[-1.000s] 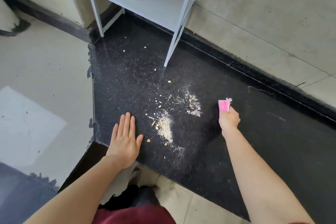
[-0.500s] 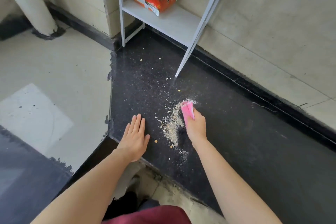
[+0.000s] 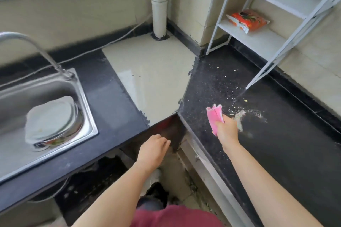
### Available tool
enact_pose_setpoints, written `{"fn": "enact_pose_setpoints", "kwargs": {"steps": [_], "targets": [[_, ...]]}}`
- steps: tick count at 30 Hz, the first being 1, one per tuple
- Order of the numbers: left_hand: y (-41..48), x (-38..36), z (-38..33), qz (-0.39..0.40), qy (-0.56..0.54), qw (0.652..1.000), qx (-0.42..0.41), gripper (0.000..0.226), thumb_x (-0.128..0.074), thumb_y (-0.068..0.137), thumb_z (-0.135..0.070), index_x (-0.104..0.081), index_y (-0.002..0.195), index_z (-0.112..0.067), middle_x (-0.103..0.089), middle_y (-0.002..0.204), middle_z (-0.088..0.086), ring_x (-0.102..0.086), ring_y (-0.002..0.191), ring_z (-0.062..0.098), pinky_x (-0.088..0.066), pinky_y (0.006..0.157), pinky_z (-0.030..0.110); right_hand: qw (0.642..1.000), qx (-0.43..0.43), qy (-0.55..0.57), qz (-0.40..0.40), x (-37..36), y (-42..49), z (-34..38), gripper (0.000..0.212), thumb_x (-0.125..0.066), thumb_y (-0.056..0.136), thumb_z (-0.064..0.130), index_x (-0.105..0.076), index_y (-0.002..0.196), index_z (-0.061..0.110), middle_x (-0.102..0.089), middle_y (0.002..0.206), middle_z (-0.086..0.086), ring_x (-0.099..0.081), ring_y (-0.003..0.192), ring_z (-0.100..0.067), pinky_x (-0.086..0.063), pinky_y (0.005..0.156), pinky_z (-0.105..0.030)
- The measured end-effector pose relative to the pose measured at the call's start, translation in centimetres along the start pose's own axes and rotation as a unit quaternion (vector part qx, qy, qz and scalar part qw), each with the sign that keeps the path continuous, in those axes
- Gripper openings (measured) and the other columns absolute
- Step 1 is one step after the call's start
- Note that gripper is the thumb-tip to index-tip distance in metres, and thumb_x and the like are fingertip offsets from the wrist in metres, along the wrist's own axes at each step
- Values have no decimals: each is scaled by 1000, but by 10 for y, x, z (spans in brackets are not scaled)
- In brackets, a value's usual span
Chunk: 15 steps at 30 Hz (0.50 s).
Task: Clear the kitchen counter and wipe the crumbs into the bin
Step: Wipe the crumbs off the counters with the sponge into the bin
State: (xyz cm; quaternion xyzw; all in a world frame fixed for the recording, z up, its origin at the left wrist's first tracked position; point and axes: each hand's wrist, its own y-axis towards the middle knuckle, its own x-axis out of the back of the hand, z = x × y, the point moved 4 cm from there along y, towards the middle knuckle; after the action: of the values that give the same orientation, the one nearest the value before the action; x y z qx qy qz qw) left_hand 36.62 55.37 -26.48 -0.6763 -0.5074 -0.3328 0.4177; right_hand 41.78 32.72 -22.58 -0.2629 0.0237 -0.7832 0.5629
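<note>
At centre right of the frame, your right hand point(image 3: 226, 131) grips the pink cloth point(image 3: 215, 117) beside crumbs point(image 3: 239, 116) still scattered on the table point(image 3: 286, 143), while your empty, loosely curled left hand point(image 3: 153, 150) waits below its edge, no bin visible.

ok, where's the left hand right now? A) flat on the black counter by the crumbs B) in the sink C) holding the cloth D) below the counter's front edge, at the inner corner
D: the left hand is cupped below the counter edge at the inner corner, off the top, while the right hand holds the pink cloth beside the crumbs.
</note>
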Motion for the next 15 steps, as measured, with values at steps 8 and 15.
{"fn": "enact_pose_setpoints", "kwargs": {"steps": [8,15], "targets": [[-55,16,103,-57,10,980,189,29,-30,102,-29,-52,90,-14,-61,97,7,-61,93,28,-42,75,35,980,71,-80,171,-112,-52,13,33,-57,92,30,-65,62,19,-51,55,-1,-44,55,-17,-31,53,-28],[-61,53,184,-131,-55,961,239,19,-39,87,4,-46,96,-11,-53,94,7,-56,93,31,-39,68,33,917,232,-193,260,-229,-91,35,26,-49,95,8,-67,113,13,-66,107,-4,-54,97,-20,-42,79,-24]]}}
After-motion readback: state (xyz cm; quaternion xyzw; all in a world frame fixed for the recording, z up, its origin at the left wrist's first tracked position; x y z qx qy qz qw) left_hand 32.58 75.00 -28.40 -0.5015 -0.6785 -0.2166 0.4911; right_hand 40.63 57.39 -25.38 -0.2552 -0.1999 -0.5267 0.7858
